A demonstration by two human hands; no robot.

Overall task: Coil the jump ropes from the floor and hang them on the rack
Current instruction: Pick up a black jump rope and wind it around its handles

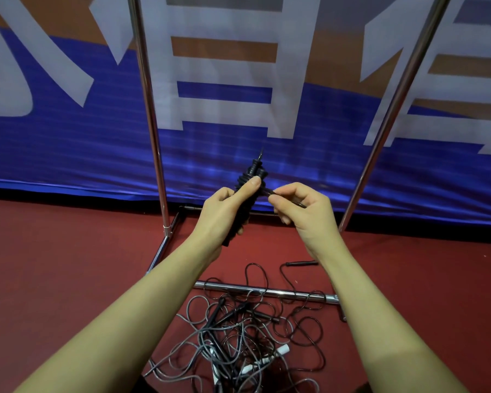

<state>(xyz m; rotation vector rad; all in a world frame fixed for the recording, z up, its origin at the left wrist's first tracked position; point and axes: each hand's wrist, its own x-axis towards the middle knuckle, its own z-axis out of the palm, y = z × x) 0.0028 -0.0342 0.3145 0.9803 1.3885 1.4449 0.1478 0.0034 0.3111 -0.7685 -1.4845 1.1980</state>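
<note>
- Fingers of the left hand (pixel 224 207) curl round a bundle of black jump-rope handles (pixel 245 194) with cord wound about them, the thumb pressed along the bundle's upper part.
- Right hand (pixel 301 208) pinches the free end of the black cord (pixel 267 191) between thumb and forefinger, just beside the bundle; its other fingers are curled in.
- Both hands are held up in front of the rack (pixel 150 109), between its two chrome uprights.
- Behind the rack hangs a blue and orange banner (pixel 68 143) with large white characters, cut off by the frame and not readable.
- Below the forearms, a tangle of jump ropes (pixel 238 336) lies on the red floor (pixel 54 265), black and grey cords mixed, some looped over the rack's low chrome base bar (pixel 295 294).
- Two white handles (pixel 282 350) show in the heap.
- One black handle (pixel 302 263) lies apart, on the floor beyond the bar, near the right wrist.
</note>
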